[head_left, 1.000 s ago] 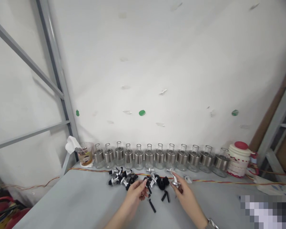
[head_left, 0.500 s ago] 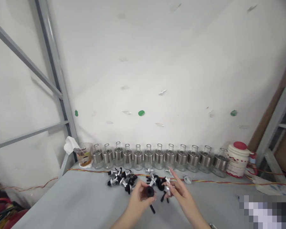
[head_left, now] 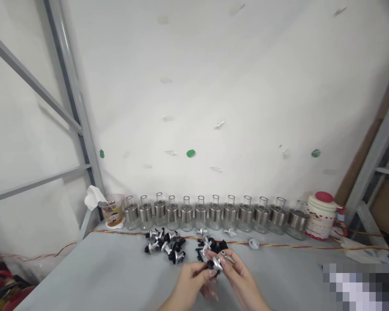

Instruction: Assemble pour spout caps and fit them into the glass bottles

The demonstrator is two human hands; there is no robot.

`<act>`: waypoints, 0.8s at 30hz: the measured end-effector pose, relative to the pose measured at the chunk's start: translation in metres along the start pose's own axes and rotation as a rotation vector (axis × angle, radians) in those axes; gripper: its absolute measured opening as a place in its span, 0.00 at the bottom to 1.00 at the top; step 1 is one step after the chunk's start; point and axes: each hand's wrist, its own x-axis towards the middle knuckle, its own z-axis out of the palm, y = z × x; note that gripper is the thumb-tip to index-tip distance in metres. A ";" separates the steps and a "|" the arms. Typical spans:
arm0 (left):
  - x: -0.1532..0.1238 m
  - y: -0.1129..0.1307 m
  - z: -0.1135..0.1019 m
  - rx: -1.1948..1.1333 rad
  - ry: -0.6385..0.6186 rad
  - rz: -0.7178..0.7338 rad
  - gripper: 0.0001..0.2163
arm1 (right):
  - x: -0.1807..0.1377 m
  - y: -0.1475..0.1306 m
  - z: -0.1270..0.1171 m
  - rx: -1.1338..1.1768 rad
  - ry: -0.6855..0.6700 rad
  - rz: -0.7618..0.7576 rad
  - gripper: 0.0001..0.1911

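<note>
Right of the silver-and-black pourers (head_left: 166,246) heaped on the counter (head_left: 110,272), the left hand (head_left: 189,284) pinches a black stopper (head_left: 210,264) close to a silver pourer spout (head_left: 218,264) gripped by the nearly closed right hand (head_left: 242,283). Off-line pressure could tilt or pop the pieces loose; the hands hide any join, and the bottom edge crops both near the wrist.

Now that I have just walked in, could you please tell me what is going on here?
A person's left hand holds a small black piece against a silver spout pinched in the right hand. Black and silver pieces lie heaped left of the hands. Glass bottles with metal bands stand in a row behind.
</note>
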 end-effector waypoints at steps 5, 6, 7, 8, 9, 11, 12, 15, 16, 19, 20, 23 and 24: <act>0.002 0.000 -0.001 -0.141 -0.070 -0.088 0.20 | 0.000 0.000 -0.003 -0.234 0.109 -0.102 0.14; 0.002 0.001 0.000 -0.179 -0.085 -0.087 0.22 | 0.001 0.001 -0.005 -0.316 0.170 -0.148 0.15; 0.002 0.003 0.000 -0.219 -0.093 -0.081 0.23 | 0.001 0.002 -0.007 -0.391 0.225 -0.194 0.15; 0.001 0.005 0.001 -0.254 -0.100 -0.075 0.25 | 0.001 0.003 -0.008 -0.450 0.261 -0.232 0.15; 0.000 0.007 0.001 -0.281 -0.107 -0.066 0.26 | 0.001 0.004 -0.009 -0.486 0.271 -0.251 0.15; -0.001 0.009 0.003 -0.306 -0.135 -0.049 0.25 | 0.001 0.006 -0.010 -0.498 0.233 -0.242 0.14; -0.002 0.010 0.004 -0.306 -0.155 -0.041 0.24 | 0.001 0.007 -0.009 -0.483 0.212 -0.230 0.14; -0.004 0.011 0.005 -0.296 -0.220 -0.025 0.20 | 0.000 0.010 -0.007 -0.476 0.205 -0.220 0.14; -0.005 0.011 0.005 -0.296 -0.241 -0.024 0.19 | -0.001 0.011 -0.007 -0.501 0.213 -0.231 0.13; -0.005 0.011 0.004 -0.320 -0.260 -0.006 0.16 | -0.003 0.014 -0.008 -0.629 0.221 -0.297 0.11; -0.005 0.011 0.004 -0.333 -0.252 0.005 0.17 | -0.004 0.014 -0.009 -0.682 0.214 -0.329 0.10; -0.005 0.010 0.004 -0.370 -0.223 0.016 0.25 | -0.008 0.014 -0.012 -0.825 0.166 -0.448 0.07; -0.006 0.010 0.003 -0.378 -0.217 0.011 0.29 | -0.009 0.013 -0.013 -0.863 0.143 -0.489 0.06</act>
